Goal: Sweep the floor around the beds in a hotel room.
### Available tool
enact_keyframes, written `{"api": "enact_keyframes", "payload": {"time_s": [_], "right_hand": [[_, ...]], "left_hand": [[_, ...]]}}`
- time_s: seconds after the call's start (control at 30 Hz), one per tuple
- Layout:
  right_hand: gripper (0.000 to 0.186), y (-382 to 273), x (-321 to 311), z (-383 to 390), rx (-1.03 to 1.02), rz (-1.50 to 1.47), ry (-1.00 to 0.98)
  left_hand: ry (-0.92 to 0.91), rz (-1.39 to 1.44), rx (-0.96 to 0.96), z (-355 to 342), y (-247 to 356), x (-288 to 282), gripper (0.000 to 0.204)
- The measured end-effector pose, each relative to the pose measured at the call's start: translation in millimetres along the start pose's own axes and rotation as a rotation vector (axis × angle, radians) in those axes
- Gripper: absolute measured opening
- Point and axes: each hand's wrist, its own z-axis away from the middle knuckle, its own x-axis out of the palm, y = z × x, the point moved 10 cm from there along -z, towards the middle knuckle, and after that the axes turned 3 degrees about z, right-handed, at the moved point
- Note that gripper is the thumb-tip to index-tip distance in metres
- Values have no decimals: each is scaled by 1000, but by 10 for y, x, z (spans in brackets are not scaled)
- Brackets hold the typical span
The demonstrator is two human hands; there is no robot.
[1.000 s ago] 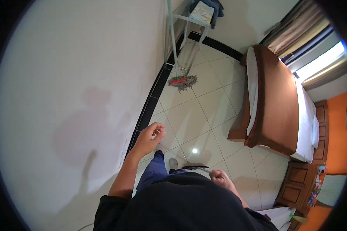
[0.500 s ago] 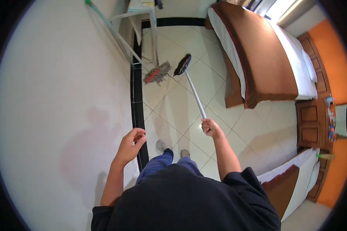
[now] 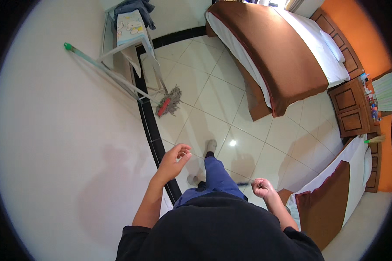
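indoors, left hand (image 3: 173, 160) grip half open over pale tiled floor (image 3: 213, 98); right hand (image 3: 261, 188) fisted on a thin dark handle (image 3: 245, 184), bed (image 3: 274, 52) nearby.

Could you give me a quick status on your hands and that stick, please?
Left hand open, empty. Right hand fisted on thin dark stick. Mop leans on wall ahead, apart.

Single head-worn fisheye, looking steeply down, floor (image 3: 213, 100) far below

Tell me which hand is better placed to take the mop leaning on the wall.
Left, probably. The left hand is open, empty and nearest the wall where the green-tipped, grey-headed mop leans. The right hand is fisted around a thin dark stick.
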Motion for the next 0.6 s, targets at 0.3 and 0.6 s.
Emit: {"api": "enact_keyframes", "payload": {"time_s": [0.3,0.6], "right_hand": [[26,-524,1299,-1487,15,288,40],[29,-575,2909,-1432,124,570,-198]], "left_hand": [[124,-33,-20,-618,441,-542,19],[111,-53,37,-1720,854,-262,24]]}}
